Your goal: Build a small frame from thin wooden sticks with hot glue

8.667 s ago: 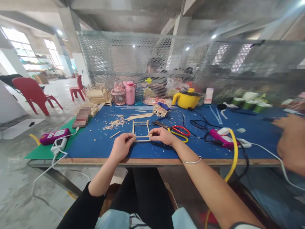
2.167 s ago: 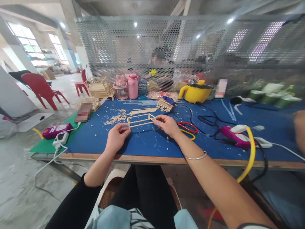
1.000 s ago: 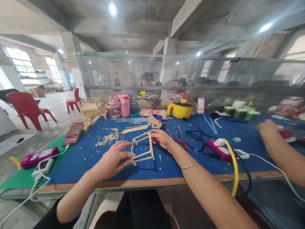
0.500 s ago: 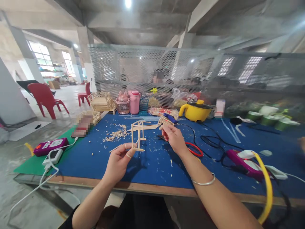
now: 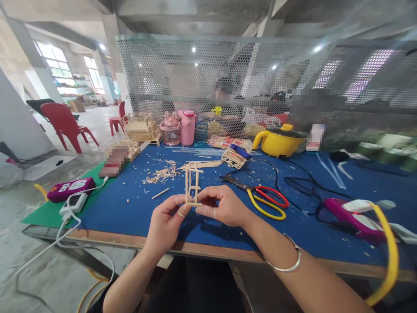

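A small frame of thin wooden sticks (image 5: 187, 182) stands upright above the blue table top, held between both hands. My left hand (image 5: 167, 222) is closed, thumb and fingers pinching its lower left corner. My right hand (image 5: 225, 209) meets it from the other side, fingertips closed at the lower right end; whether they also hold a small separate piece cannot be made out. Right of that hand lie scissors (image 5: 252, 190) with one red and one yellow handle. A loose stick (image 5: 160, 193) lies beyond my left hand.
Wood scraps (image 5: 163, 172) and long sticks (image 5: 208, 164) lie behind the frame. A small wooden piece (image 5: 233, 159) sits under a blue tool (image 5: 240, 151). Farther right are a yellow pot (image 5: 280, 143), black cords and a purple power strip (image 5: 355, 219). A mesh screen (image 5: 150, 78) borders the back.
My right hand has come back from the small wooden piece near the blue tool to the stick frame in my left hand. The scissors are now uncovered. The view has tilted downward.
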`<control>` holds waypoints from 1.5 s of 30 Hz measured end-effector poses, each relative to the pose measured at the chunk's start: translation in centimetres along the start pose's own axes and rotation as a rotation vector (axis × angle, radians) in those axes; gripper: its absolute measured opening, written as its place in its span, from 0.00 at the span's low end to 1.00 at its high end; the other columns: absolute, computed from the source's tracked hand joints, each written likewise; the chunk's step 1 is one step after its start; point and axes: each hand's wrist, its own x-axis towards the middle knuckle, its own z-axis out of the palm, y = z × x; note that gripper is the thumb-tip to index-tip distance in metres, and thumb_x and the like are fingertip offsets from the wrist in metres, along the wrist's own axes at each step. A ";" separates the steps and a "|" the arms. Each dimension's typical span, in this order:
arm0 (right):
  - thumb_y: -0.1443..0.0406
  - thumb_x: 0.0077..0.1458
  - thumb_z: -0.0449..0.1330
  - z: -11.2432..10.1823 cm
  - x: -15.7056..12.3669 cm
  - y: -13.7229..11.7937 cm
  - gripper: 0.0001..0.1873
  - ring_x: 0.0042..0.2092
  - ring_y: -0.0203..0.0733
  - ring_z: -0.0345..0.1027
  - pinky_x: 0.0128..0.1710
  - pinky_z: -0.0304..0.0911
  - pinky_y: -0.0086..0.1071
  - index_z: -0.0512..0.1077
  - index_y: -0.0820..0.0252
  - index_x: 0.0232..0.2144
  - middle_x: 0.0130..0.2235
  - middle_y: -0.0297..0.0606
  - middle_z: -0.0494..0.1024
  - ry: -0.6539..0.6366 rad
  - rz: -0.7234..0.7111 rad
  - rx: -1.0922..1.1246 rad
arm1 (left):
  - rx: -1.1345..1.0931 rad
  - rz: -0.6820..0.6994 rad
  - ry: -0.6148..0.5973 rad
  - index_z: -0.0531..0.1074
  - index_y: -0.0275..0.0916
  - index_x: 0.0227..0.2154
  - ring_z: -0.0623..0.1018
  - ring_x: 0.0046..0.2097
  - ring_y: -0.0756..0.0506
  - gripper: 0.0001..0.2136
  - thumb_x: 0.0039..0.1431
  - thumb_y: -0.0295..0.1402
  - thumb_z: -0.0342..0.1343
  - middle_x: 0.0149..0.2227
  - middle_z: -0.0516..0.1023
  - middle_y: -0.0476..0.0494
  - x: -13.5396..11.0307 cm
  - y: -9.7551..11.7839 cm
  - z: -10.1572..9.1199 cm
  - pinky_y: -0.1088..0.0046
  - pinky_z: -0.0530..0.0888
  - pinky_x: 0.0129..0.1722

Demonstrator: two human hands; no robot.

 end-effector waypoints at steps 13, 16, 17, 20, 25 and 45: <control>0.61 0.44 0.65 0.2 0.2 0.6 0.11 0.23 0.28 0.57 0.24 0.56 0.25 0.72 0.64 0.25 0.22 0.29 0.68 -0.049 0.147 0.245 | 0.008 0.011 -0.009 0.77 0.40 0.34 0.76 0.45 0.47 0.07 0.56 0.36 0.57 0.40 0.78 0.46 -0.1 0.0 0.1 0.72 0.70 0.48; 0.63 0.45 0.63 0.4 0.1 0.5 0.08 0.23 0.29 0.56 0.23 0.55 0.24 0.73 0.64 0.25 0.21 0.29 0.68 0.002 0.085 0.075 | 0.022 -0.015 0.004 0.75 0.40 0.39 0.75 0.45 0.47 0.10 0.56 0.37 0.57 0.42 0.77 0.45 -0.1 -0.2 0.3 0.71 0.71 0.47; 0.64 0.46 0.62 0.5 0.0 0.5 0.07 0.23 0.29 0.56 0.23 0.54 0.24 0.73 0.64 0.25 0.21 0.29 0.68 0.026 0.056 0.008 | 0.030 -0.023 0.024 0.73 0.41 0.42 0.75 0.44 0.47 0.12 0.56 0.37 0.57 0.44 0.77 0.44 -0.1 -0.2 0.3 0.72 0.72 0.45; 0.66 0.47 0.60 0.7 -0.1 0.7 0.05 0.23 0.29 0.57 0.23 0.55 0.23 0.73 0.63 0.25 0.21 0.30 0.68 0.062 -0.043 -0.160 | 0.054 0.000 0.080 0.64 0.45 0.53 0.74 0.42 0.48 0.23 0.54 0.37 0.59 0.50 0.72 0.44 -0.2 0.0 0.3 0.73 0.72 0.39; 0.69 0.47 0.58 0.5 -0.2 1.0 0.03 0.24 0.29 0.61 0.26 0.57 0.23 0.72 0.62 0.26 0.23 0.31 0.71 0.069 -0.124 -0.344 | 0.099 0.027 0.152 0.56 0.45 0.57 0.73 0.44 0.47 0.29 0.53 0.38 0.59 0.47 0.73 0.42 0.1 0.3 -0.4 0.71 0.71 0.40; 0.71 0.43 0.57 -2.1 -0.8 1.2 0.05 0.31 0.35 0.63 0.31 0.53 0.29 0.69 0.59 0.27 0.31 0.34 0.73 -0.183 -0.057 -0.726 | 0.682 0.087 -0.079 0.69 0.44 0.51 0.74 0.36 0.48 0.20 0.53 0.37 0.58 0.38 0.74 0.45 0.4 0.1 -3.4 0.72 0.72 0.34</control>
